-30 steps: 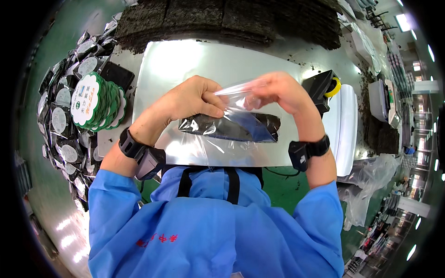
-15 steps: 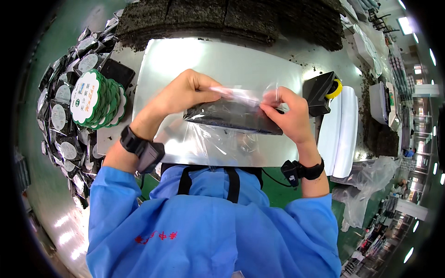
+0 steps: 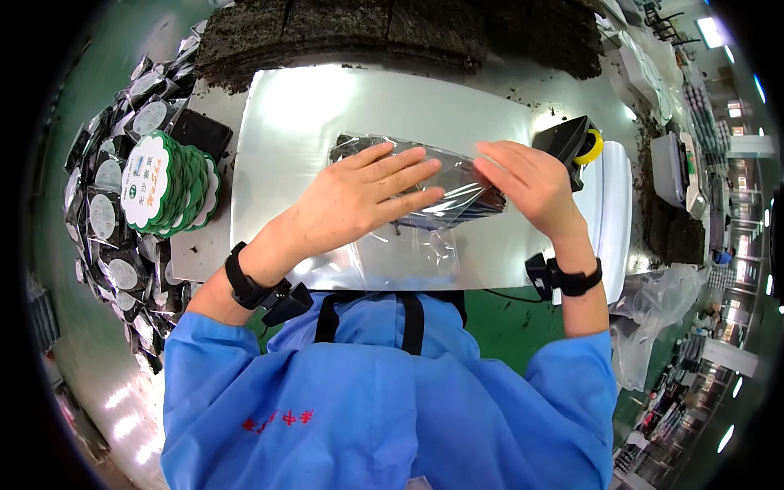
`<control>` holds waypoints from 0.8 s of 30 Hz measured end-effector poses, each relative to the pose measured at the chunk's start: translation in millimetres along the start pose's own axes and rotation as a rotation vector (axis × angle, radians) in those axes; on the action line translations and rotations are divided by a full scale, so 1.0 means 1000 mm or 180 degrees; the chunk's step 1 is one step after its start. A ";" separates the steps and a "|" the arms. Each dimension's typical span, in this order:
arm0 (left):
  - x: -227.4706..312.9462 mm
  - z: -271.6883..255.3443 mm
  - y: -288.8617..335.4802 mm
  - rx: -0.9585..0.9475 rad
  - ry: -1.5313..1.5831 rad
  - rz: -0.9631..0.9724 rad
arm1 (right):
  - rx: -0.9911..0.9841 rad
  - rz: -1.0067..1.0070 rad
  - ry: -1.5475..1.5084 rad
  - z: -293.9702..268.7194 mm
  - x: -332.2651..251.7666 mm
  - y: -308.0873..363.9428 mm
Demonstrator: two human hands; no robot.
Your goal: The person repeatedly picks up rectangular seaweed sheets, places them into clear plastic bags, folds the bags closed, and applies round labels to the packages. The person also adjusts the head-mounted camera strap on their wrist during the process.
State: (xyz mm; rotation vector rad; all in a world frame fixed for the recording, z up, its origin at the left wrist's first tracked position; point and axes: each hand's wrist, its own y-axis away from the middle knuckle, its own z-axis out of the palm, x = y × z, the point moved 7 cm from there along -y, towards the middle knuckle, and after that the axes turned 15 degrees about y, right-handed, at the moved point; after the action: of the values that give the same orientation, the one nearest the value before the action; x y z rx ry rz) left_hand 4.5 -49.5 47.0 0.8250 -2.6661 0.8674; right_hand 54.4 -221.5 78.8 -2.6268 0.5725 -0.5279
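Observation:
A flat stack of dark sheets that look like dried seaweed lies inside a clear plastic bag [image 3: 461, 184] on a shiny metal board [image 3: 286, 106]. My left hand [image 3: 371, 186] rests flat across the left and middle of this package, its fingers spread. At the package's right end is my right hand [image 3: 532, 184], fingers stretched out and close together, with the tips at the film. Clear film [image 3: 412, 257] extends from the package toward the board's near edge. The palms hide parts of the bag.
Dark sheets [image 3: 343, 33] are piled along the far side. To the left stand green-edged scalloped cards [image 3: 149, 184], a black box [image 3: 202, 132] and many heaped clear-wrapped packs [image 3: 102, 216]. A black tape dispenser [image 3: 563, 140] and white sheets [image 3: 616, 204] lie on the right.
Both hands have let go of the pinched bag edge. The left hand now lies flat on the package, the right has shifted right, and the film is folded down over the sheets.

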 end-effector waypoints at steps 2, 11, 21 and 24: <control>-0.005 -0.002 -0.003 0.0021 0.0055 -0.0018 | -0.0281 0.0225 -0.0086 0.001 0.009 0.009; -0.016 -0.005 -0.013 0.0145 0.0061 -0.0254 | -0.0154 0.1287 0.0225 0.033 -0.040 -0.004; -0.023 0.001 -0.025 0.0154 0.0010 -0.0426 | 0.0283 0.1643 -0.0213 0.026 -0.025 -0.005; -0.023 -0.009 -0.030 -0.0088 0.0442 -0.0533 | 0.0352 0.1545 0.0098 0.031 -0.027 -0.006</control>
State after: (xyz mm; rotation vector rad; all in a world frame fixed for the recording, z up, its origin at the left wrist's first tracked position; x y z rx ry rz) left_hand 40.7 -54.5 59.8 0.9303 -2.4441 0.8137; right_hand 46.4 -194.9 47.8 -2.2643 1.1136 -0.4290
